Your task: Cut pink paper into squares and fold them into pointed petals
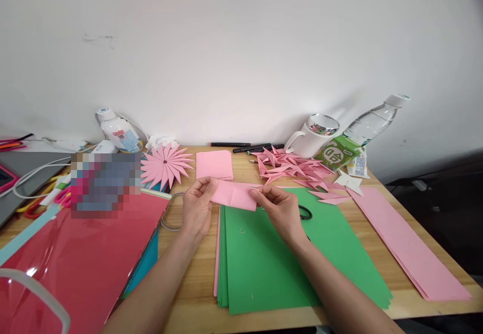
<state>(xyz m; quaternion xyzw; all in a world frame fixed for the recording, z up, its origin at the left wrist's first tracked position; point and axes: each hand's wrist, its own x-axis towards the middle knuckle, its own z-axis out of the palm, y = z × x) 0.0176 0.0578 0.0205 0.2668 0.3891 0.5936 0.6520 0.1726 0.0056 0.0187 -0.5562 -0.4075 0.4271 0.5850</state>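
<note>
A small pink paper rectangle [234, 194] with fold creases is held between both hands above the table. My left hand [196, 208] pinches its left end with thumb and fingers closed. My right hand [281, 211] pinches its right end. Under the hands lies a stack of green paper sheets [271, 263] with a pink sheet edge showing on its left. Black scissors [305, 213] lie partly hidden behind my right hand.
A folded pink paper flower [165, 165], a stack of pink squares [214, 165] and a pile of folded pink pieces [294, 169] lie behind. Pink strips [403, 241] right, a red folder [79, 258] left. White mug [311, 137], water bottle [372, 122], black markers [249, 147] by the wall.
</note>
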